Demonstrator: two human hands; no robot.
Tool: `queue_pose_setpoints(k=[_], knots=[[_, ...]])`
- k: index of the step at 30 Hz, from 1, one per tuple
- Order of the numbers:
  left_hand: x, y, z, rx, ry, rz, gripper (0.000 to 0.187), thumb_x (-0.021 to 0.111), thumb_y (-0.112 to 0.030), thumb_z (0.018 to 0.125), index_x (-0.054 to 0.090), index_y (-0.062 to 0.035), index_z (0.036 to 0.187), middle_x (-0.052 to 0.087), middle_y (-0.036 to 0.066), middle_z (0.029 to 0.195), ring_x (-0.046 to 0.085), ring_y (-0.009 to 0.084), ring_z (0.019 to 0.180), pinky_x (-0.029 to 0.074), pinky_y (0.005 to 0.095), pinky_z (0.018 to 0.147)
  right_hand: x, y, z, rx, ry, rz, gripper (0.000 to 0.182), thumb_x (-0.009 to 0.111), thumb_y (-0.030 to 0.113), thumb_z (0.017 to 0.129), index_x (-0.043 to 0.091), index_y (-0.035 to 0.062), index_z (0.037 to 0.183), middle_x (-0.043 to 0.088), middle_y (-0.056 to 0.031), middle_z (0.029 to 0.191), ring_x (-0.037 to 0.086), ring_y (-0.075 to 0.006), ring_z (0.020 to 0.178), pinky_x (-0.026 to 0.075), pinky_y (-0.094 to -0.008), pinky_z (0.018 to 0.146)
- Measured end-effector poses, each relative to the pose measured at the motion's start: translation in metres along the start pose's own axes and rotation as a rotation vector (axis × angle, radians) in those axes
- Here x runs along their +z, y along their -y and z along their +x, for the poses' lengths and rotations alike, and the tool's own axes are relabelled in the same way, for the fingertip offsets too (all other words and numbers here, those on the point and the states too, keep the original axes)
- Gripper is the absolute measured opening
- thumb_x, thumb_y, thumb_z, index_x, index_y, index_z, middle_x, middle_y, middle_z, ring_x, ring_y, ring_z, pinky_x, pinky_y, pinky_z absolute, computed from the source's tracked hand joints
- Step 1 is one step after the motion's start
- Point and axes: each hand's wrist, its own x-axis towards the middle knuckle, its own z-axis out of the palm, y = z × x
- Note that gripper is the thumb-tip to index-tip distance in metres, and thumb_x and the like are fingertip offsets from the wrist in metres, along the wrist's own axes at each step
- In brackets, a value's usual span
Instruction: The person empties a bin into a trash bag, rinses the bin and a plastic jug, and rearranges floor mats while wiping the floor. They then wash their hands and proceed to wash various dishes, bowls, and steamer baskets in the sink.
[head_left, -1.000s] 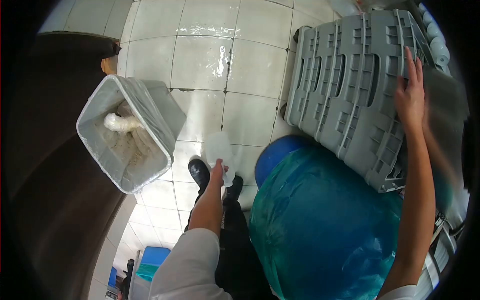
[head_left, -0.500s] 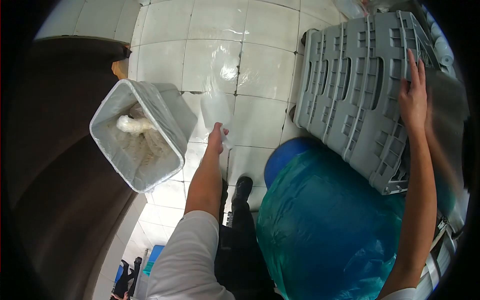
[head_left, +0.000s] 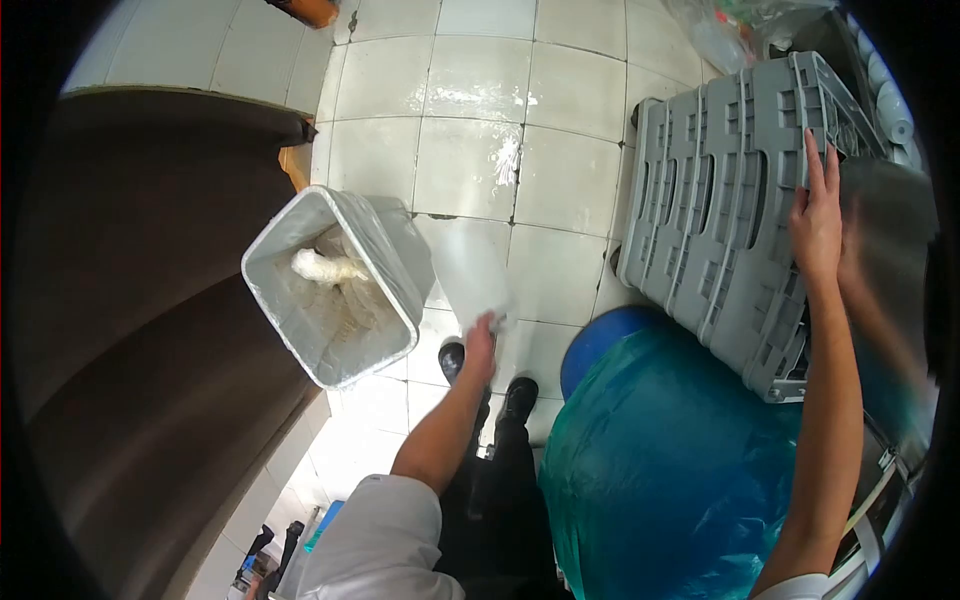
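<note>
My left hand (head_left: 481,348) is wrapped round the near end of a translucent white plastic container (head_left: 466,262), held low above the tiled floor and smeared by motion. Its exact kind cannot be made out. My right hand (head_left: 820,225) rests with outstretched fingers against the end of the stacked grey plastic crates (head_left: 715,200), beside a shiny metal surface (head_left: 885,215). Left of the container stands a grey bin (head_left: 255,285) with a clear liner and crumpled whitish waste in it.
A blue drum (head_left: 595,340) covered by a green-blue plastic bag (head_left: 670,450) stands by my legs. The white floor tiles (head_left: 470,165) are wet and shiny. A dark brown panel (head_left: 150,260) runs along the left. Clear plastic bags (head_left: 715,30) lie at the top right.
My left hand has drawn the container back toward my feet; water that was streaming from it now lies on the tiles. My right hand stays by the crates. The view has shifted.
</note>
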Motion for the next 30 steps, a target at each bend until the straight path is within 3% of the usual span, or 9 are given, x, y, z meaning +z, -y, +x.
queue_pose_setpoints(k=[5,8,11,12,15,20,24,27,30], knots=[[-0.015,0.037,-0.037,-0.331,-0.1,-0.116,0.05,0.058,-0.048,0.084,0.056,-0.0026,0.104,0.053,0.004,0.075,0.052,0.0146,0.064,0.048,0.0306,0.072,-0.001,0.001,0.001,0.01,0.012,0.006,0.072,0.044,-0.006,0.084,0.032,0.0321,0.145,0.025,-0.0144,0.152,0.056,-0.0348,0.112,0.05,-0.0393,0.086],[-0.026,0.047,0.006,-0.483,-0.048,-0.284,0.052,0.057,-0.055,0.083,0.053,-0.0047,0.096,0.049,0.004,0.067,0.051,0.0172,0.058,0.049,0.0343,0.064,-0.003,0.006,0.0,0.042,0.037,0.031,0.073,0.044,-0.007,0.083,0.033,0.0314,0.144,0.024,-0.0143,0.152,0.056,-0.0354,0.113,0.049,-0.0394,0.087],[-0.012,0.006,0.06,-0.533,-0.042,-0.44,0.06,0.056,-0.069,0.079,0.051,-0.0105,0.091,0.043,0.002,0.058,0.048,0.0192,0.054,0.048,0.036,0.058,-0.002,0.004,0.002,0.002,0.007,0.018,0.074,0.043,-0.008,0.082,0.033,0.0312,0.144,0.024,-0.0139,0.152,0.055,-0.0362,0.113,0.049,-0.0397,0.087],[0.003,-0.025,0.07,-0.43,-0.017,-0.407,0.06,0.052,-0.071,0.08,0.049,-0.0125,0.089,0.041,0.002,0.056,0.045,0.0187,0.052,0.047,0.0365,0.06,-0.001,0.002,0.001,-0.022,-0.014,0.009,0.074,0.043,-0.008,0.082,0.033,0.0312,0.144,0.024,-0.0138,0.152,0.055,-0.0364,0.113,0.049,-0.0398,0.087],[0.059,-0.14,0.09,-0.15,-0.246,-0.648,0.046,0.041,-0.051,0.097,0.045,-0.0079,0.08,0.039,0.001,0.064,0.037,0.016,0.055,0.047,0.0376,0.062,-0.005,0.008,0.001,0.003,-0.006,0.029,0.075,0.043,-0.01,0.08,0.034,0.0292,0.144,0.024,-0.0139,0.152,0.057,-0.0371,0.109,0.05,-0.0402,0.085],[0.122,-0.307,0.047,0.226,0.184,-0.454,0.045,0.043,-0.052,0.096,0.044,-0.0106,0.077,0.037,-0.001,0.06,0.036,0.0118,0.051,0.042,0.0278,0.051,-0.02,0.02,0.005,0.122,0.066,0.12,0.08,0.044,-0.016,0.075,0.035,0.0247,0.143,0.024,-0.016,0.151,0.06,-0.0388,0.097,0.051,-0.0414,0.077],[0.142,-0.375,-0.033,0.174,0.305,-0.29,0.044,0.046,-0.052,0.095,0.043,-0.0129,0.074,0.036,-0.003,0.058,0.035,0.0117,0.049,0.039,0.0281,0.048,-0.03,0.022,0.007,0.105,0.084,0.15,0.082,0.046,-0.017,0.07,0.036,0.0191,0.143,0.023,-0.0177,0.151,0.057,-0.0402,0.102,0.051,-0.0419,0.078],[0.135,-0.38,-0.09,0.129,0.354,-0.132,0.048,0.045,-0.059,0.092,0.044,-0.0143,0.074,0.033,-0.003,0.056,0.035,0.0129,0.049,0.039,0.0299,0.049,-0.025,0.013,0.006,0.063,0.047,0.18,0.084,0.047,-0.018,0.066,0.036,0.0165,0.143,0.022,-0.0185,0.151,0.054,-0.0408,0.11,0.051,-0.0418,0.081],[0.122,-0.377,-0.14,0.006,0.235,-0.051,0.057,0.048,-0.069,0.084,0.048,-0.0126,0.077,0.033,-0.003,0.056,0.036,0.0128,0.05,0.04,0.0312,0.051,-0.031,0.012,0.006,0.09,0.048,0.206,0.086,0.046,-0.02,0.064,0.037,0.016,0.142,0.021,-0.0188,0.151,0.049,-0.0405,0.118,0.05,-0.0408,0.085]])
